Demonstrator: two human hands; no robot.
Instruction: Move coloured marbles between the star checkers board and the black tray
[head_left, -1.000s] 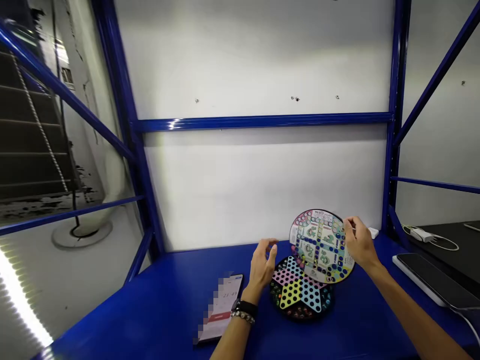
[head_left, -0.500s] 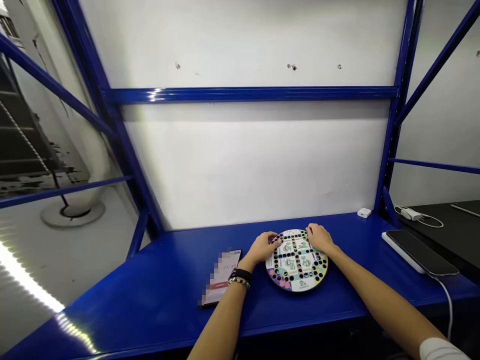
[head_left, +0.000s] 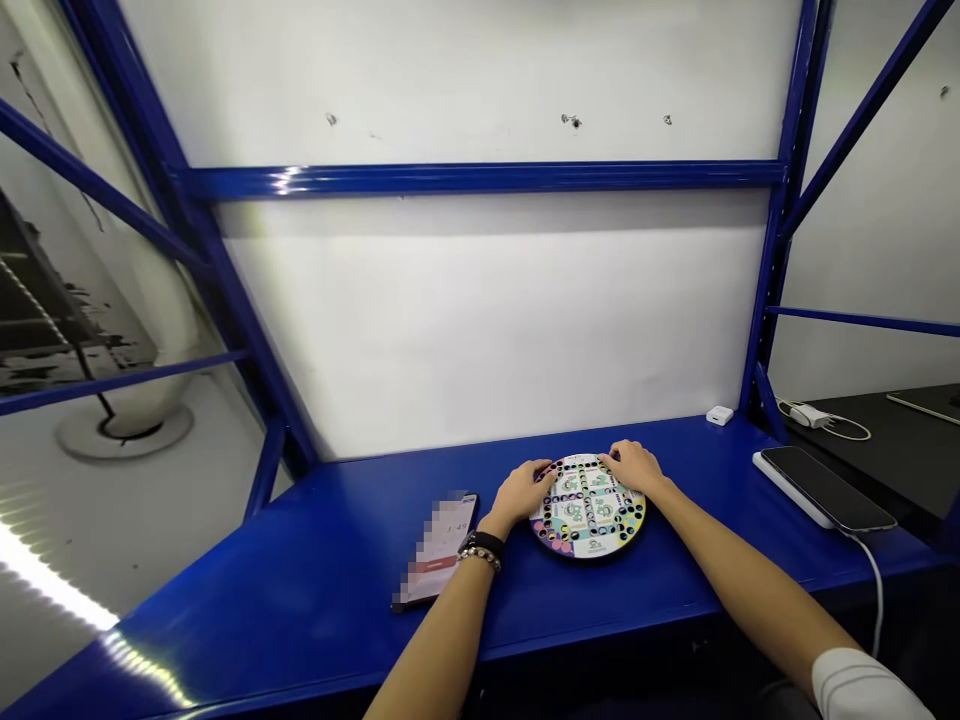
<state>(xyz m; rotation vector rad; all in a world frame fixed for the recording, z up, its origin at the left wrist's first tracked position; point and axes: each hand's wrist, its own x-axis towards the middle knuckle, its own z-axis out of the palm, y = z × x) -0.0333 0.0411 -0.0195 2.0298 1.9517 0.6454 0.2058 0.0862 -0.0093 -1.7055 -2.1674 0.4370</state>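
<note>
A round game board (head_left: 588,508) with a white face, colourful patches and rows of dark round holes sits on the blue table between my hands. My left hand (head_left: 520,492) grips its left rim, thumb on the top face and fingers around the far side. On the far right rim is my right hand (head_left: 632,468), its thumb over the edge and its other fingers curled and partly hidden. The board's near edge is uncovered, with a dark rim beneath it.
To the left of the board lies a phone (head_left: 442,550), its screen lit and partly blurred out. At the right, a dark phone (head_left: 829,488) rests on a white block with a cable. A small white case (head_left: 719,415) stands at the back. Blue frame posts flank the white wall.
My view has shifted a little. The board's near edge appears farther from me, and my right hand has moved slightly left along the far rim. Both hands still hold the board.
</note>
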